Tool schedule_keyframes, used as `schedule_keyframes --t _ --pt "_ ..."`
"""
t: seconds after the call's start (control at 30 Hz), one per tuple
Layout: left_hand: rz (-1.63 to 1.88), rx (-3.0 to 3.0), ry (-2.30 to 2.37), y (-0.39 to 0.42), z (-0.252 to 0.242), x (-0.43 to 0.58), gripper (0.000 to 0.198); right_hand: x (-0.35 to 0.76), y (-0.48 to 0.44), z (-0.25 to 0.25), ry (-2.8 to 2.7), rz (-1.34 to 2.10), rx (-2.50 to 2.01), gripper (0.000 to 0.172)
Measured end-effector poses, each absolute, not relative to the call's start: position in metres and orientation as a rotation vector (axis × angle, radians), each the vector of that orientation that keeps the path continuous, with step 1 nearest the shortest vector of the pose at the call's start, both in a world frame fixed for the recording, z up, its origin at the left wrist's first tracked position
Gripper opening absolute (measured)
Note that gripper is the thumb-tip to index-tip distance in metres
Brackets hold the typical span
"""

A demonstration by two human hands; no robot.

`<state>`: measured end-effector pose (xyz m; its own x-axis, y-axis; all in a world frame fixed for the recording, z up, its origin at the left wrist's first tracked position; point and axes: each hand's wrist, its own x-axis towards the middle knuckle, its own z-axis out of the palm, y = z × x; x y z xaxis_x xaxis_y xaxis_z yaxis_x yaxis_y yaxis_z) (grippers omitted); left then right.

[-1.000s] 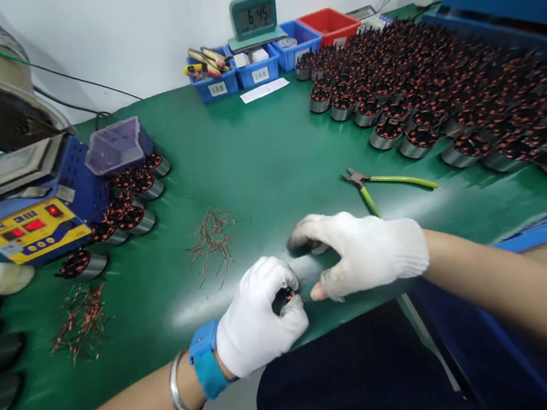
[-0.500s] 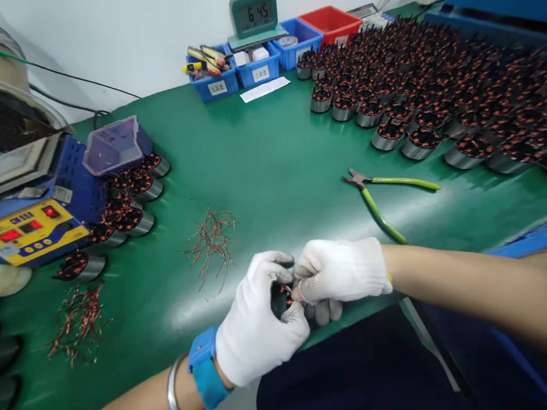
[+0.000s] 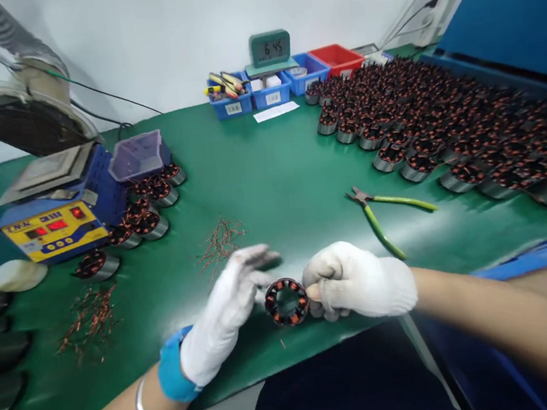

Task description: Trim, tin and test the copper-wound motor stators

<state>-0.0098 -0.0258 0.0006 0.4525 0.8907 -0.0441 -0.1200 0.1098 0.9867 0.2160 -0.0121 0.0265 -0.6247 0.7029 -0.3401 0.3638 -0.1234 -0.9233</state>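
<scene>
A ring-shaped motor stator (image 3: 273,307) with copper windings faces up near the table's front edge. My right hand (image 3: 348,279), in a white glove with a bare thumb tip showing, pinches its right side. On the other side, my left hand (image 3: 227,312), also gloved and with a blue wrist strap, is spread open beside the ring; its fingertips are smeared by motion. I cannot tell whether they still brush the rim. A short copper wire scrap (image 3: 282,343) lies just below the stator. Behind my left hand is a loose pile of wire offcuts (image 3: 222,238).
Green-handled cutting pliers (image 3: 380,228) lie spread at right. Rows of stators (image 3: 414,166) fill the right side. At left stand a solder pot unit (image 3: 57,227), more stators (image 3: 153,226) and another wire pile (image 3: 90,323). Bins (image 3: 235,108) and a clock (image 3: 270,49) stand at the back.
My left hand has let go of the stator, opened and drawn away to the left. The stator shows fully now, still in my right hand. The camera view has shifted slightly.
</scene>
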Motion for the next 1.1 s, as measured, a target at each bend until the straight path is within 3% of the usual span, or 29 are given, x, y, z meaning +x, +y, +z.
schedule_keyframes --t 0.1,0.17,0.33,0.47,0.6,0.7,0.73,0.87,0.93,1.0,1.1 --pt "0.454 1.034 0.682 -0.027 0.007 -0.009 0.046 0.218 -0.013 0.03 -1.878 1.791 -1.166 0.025" --pt "0.434 0.991 0.694 -0.03 0.011 -0.005 0.044 0.218 -0.013 0.032 -1.843 1.83 -1.154 0.025" --pt "0.818 1.258 0.751 -0.042 0.015 0.002 0.047 0.216 -0.013 0.036 -1.674 1.88 -1.181 0.026" --pt "1.066 2.011 0.741 -0.05 0.01 -0.006 0.048 0.213 -0.016 0.038 -1.534 1.943 -1.147 0.033" --pt "1.273 2.587 0.517 -0.051 0.009 -0.014 0.027 0.213 -0.022 0.04 -1.543 1.969 -1.068 0.037" --pt "1.508 2.16 0.884 -0.046 0.012 -0.013 0.015 0.217 -0.025 0.044 -1.679 1.856 -0.987 0.033" --pt "1.429 1.889 0.968 -0.043 0.013 -0.012 0.021 0.219 -0.025 0.045 -1.765 1.768 -0.958 0.03" --pt "0.458 1.027 0.736 -0.034 0.016 -0.004 0.067 0.222 -0.023 0.046 -2.103 1.342 -0.914 0.021" --pt "0.285 0.887 0.642 -0.034 0.018 -0.003 0.057 0.221 -0.021 0.043 -2.089 1.381 -0.955 0.021" --pt "0.414 0.945 0.653 -0.038 0.021 -0.003 0.037 0.218 -0.02 0.039 -1.916 1.612 -1.031 0.024" --pt "0.781 1.336 0.671 -0.045 0.025 -0.006 0.051 0.214 -0.019 0.034 -1.581 1.887 -1.101 0.033"
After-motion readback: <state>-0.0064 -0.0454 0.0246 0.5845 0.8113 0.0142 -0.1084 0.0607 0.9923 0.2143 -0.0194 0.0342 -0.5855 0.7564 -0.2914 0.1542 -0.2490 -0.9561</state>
